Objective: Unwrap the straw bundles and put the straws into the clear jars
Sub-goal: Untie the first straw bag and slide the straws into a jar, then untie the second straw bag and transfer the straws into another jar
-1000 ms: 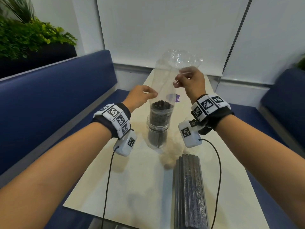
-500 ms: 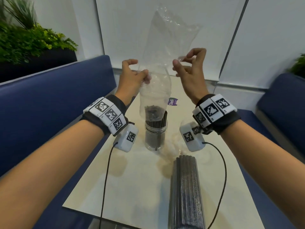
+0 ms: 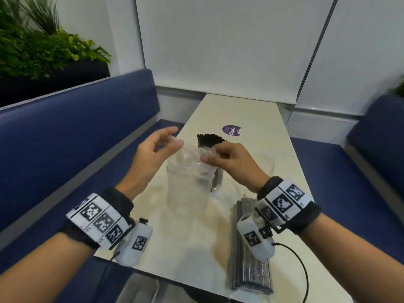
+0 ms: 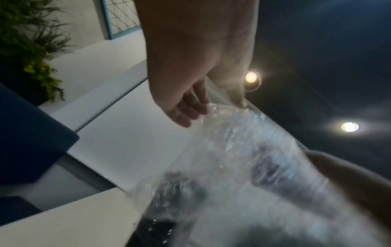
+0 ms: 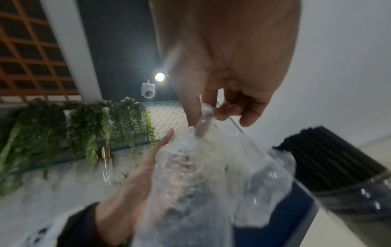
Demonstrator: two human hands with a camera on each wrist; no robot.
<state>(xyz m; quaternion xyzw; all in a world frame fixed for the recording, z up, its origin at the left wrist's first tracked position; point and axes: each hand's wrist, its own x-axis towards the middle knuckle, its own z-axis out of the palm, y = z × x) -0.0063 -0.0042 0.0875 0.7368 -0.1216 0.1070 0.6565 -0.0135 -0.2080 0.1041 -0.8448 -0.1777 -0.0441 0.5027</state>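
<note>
An empty clear plastic wrapper [image 3: 185, 184] hangs crumpled over the table. My right hand [image 3: 207, 155] pinches its top edge between thumb and forefinger, which the right wrist view [image 5: 208, 111] shows close up. To the left of the wrapper, my left hand [image 3: 172, 138] has straight fingers and a flat palm that touches the film. Behind the wrapper stands a clear jar [image 3: 218, 182] filled with upright black straws [image 3: 211, 138]. A second clear jar [image 3: 265, 165] stands to its right; I cannot tell what it holds. A wrapped bundle of black straws [image 3: 249, 272] lies near the front edge, under my right wrist.
The narrow white table [image 3: 244, 110] runs away from me to the wall, with a purple sticker [image 3: 231, 130] beyond the jars. Blue benches flank it on the left [image 3: 87, 127] and right [image 3: 371, 138]. Green plants [image 3: 43, 51] stand behind the left bench.
The wrapper was held high above the jar, half drawn off the straws. Now it is lower and nearer me, off the straws. My left hand has let go of its pinch.
</note>
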